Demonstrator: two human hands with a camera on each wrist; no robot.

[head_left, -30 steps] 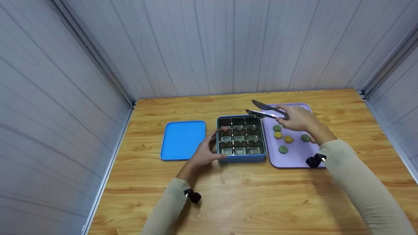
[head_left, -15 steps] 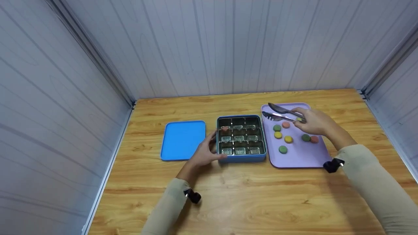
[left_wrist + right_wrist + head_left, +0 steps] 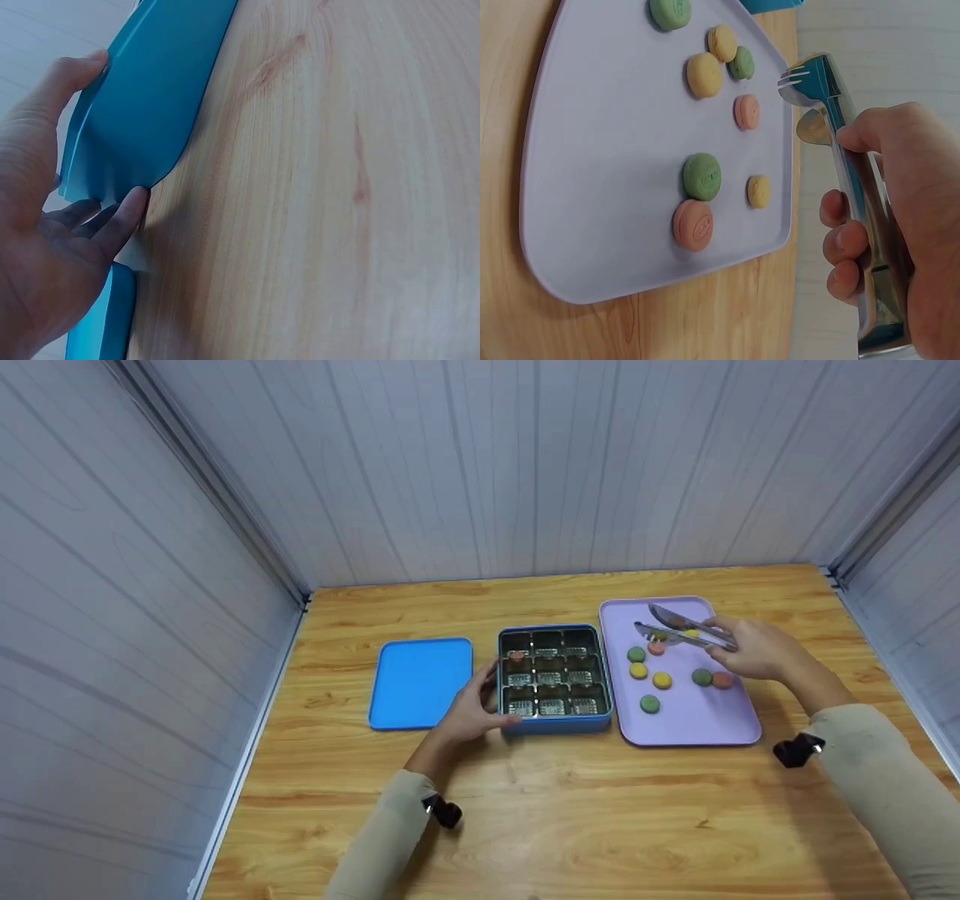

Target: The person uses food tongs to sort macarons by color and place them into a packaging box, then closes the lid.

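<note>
Steel tongs [image 3: 679,628] partly hide pink macaron [image 3: 656,648].

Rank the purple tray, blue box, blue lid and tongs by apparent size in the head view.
1. purple tray
2. blue box and blue lid: they look alike, so I won't rank them
3. tongs, held above the tray by the right hand, so nearer the camera

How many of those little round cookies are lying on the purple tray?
8 round cookies on the purple tray: three green, three yellow, two pink. None looks hidden. One more pink one sits in the blue tin.
</note>
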